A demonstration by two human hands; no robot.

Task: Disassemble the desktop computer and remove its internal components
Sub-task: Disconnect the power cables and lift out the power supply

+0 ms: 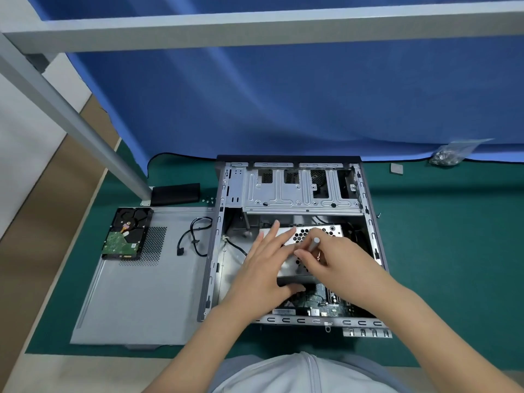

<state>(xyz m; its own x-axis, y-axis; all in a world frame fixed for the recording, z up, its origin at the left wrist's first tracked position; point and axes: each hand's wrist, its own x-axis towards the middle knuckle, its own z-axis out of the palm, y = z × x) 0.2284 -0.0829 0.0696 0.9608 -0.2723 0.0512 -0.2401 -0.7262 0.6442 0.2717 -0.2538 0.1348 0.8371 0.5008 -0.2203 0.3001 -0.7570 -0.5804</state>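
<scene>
Nearest the camera: pale grey garment (295,373) at the bottom edge, two bare forearms reaching forward from it over the green mat (442,251) on the table.

Left hand (263,268) laid flat inside the open computer case (295,242), fingers (279,236) straight and spread across the perforated metal power supply box (304,245), thumb tucked under its near edge; pressing, not gripping. Right hand (337,262) just beside it, fingers curled around a slim grey screwdriver (314,244), handle end pointing up, tip hidden behind the hands. Both hands over the same metal box, nearly touching.

Case lying on its side, open side up, in the middle of the mat. Silver drive cage (300,191) across its far half. Green motherboard (320,303) partly visible at the near end, below the metal box. Black cable (235,248) running along the left inner wall.

Left of the case, touching its edge: removed grey side panel (141,285) lying flat. On the panel's far left corner, a hard drive (127,234), circuit board up. Near the panel's far right corner, a loose black looped cable (195,236). Beyond the panel, a black rectangular piece (175,193) beside the foot of a grey metal post (71,117).

Far right on the mat: small grey square pad (396,168) and a clear bag of small parts (450,154), well apart from the case. Blue cloth (283,95) hanging behind.
</scene>
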